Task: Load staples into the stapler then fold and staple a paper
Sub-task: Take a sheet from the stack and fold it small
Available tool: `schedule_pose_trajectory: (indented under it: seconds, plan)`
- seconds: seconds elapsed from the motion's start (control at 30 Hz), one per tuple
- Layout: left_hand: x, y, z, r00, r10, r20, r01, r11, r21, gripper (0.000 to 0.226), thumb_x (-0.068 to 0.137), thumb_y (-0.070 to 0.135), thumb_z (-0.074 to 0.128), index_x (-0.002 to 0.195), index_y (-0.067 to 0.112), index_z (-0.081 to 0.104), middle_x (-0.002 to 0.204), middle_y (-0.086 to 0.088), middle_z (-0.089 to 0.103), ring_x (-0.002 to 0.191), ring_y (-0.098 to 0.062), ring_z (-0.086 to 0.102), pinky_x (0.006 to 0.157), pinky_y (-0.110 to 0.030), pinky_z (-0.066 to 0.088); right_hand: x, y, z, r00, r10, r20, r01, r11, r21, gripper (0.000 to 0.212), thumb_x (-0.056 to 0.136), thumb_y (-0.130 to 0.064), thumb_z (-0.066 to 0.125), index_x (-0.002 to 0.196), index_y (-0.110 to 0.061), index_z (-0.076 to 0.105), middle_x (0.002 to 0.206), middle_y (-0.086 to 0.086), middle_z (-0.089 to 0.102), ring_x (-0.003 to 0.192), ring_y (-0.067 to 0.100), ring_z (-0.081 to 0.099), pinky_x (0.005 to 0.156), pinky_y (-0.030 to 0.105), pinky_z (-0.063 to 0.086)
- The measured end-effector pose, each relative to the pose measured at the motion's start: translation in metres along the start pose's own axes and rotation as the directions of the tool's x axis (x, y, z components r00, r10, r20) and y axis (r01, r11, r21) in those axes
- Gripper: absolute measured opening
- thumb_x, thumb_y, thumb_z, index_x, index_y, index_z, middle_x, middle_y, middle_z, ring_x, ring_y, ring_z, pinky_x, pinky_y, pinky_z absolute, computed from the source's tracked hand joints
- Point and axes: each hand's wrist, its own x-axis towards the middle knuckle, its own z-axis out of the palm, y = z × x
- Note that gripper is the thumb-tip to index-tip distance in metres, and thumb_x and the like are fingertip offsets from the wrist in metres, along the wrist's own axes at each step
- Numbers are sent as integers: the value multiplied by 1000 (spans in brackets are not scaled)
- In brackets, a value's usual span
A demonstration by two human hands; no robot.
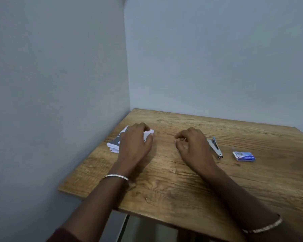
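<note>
A small stack of white paper (114,145) lies at the far left of the wooden table (173,180). My left hand (136,142) rests on top of the stack, fingers curled over its far edge, thumb at its right side. My right hand (192,144) hovers over bare table to the right of the stack, fingers loosely bent and apart, holding nothing. A silver stapler (215,147) lies just right of my right hand, partly hidden behind it. Further right sits a small blue and white staple box (244,155).
The table stands in a corner, with a grey wall (59,84) along its left edge and another behind it. A bangle circles each wrist. A metal frame (126,224) shows under the near edge.
</note>
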Motion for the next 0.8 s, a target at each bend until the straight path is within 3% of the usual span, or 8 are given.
schedule_pose_trajectory:
  seconds: [0.1, 0.2, 0.4, 0.57, 0.67, 0.8]
  plan:
    - [-6, -21, -20, 970, -203, 130, 171, 959, 228, 51, 93, 48, 57, 131, 14, 59, 137, -8, 60, 126, -30, 54, 102, -40, 42, 3, -22, 14, 1000, -11, 9, 10, 998, 60, 13, 89, -22, 66, 98, -19, 76, 87, -4, 64, 88, 15, 56, 73, 29, 37]
    - [-9, -37, -25, 923, -315, 221, 222, 905, 362, 66, 90, 60, 54, 134, 11, 54, 138, -10, 58, 126, -32, 53, 98, -39, 44, 4, -34, 26, 1000, -24, 17, 22, 995, 97, 13, 90, -22, 65, 97, -21, 76, 87, -4, 66, 87, 13, 56, 72, 28, 36]
    - [-7, -50, -25, 912, -333, 238, 251, 915, 316, 63, 75, 74, 63, 98, 16, 62, 114, -8, 68, 108, -30, 61, 78, -35, 44, -3, -26, 24, 999, -1, 33, -3, 994, 112, 10, 90, -20, 66, 92, -20, 76, 82, -5, 69, 82, 13, 58, 70, 28, 39]
    - [9, -47, -28, 840, -472, 269, 401, 872, 279, 91, 60, 70, 80, 123, 7, 62, 131, -12, 60, 123, -33, 52, 98, -44, 46, -6, -20, 18, 999, 42, 21, -46, 982, 185, 9, 89, -17, 68, 88, -18, 77, 78, -5, 71, 75, 7, 59, 66, 24, 45]
    - [15, -43, -30, 794, -545, 269, 488, 835, 253, 84, 60, 62, 85, 124, 14, 60, 135, -9, 56, 129, -32, 48, 101, -45, 44, -6, -20, 17, 998, 58, 32, -63, 977, 206, 9, 90, -17, 68, 88, -18, 77, 78, -5, 70, 74, 2, 57, 64, 19, 42]
    - [15, -36, -26, 812, -565, 144, 547, 824, 149, 51, 73, 47, 80, 114, 19, 68, 129, -8, 62, 129, -34, 47, 101, -45, 41, -6, -19, 18, 995, 94, 44, -102, 966, 239, 9, 90, -18, 68, 89, -19, 77, 78, -9, 70, 74, 1, 59, 64, 17, 44]
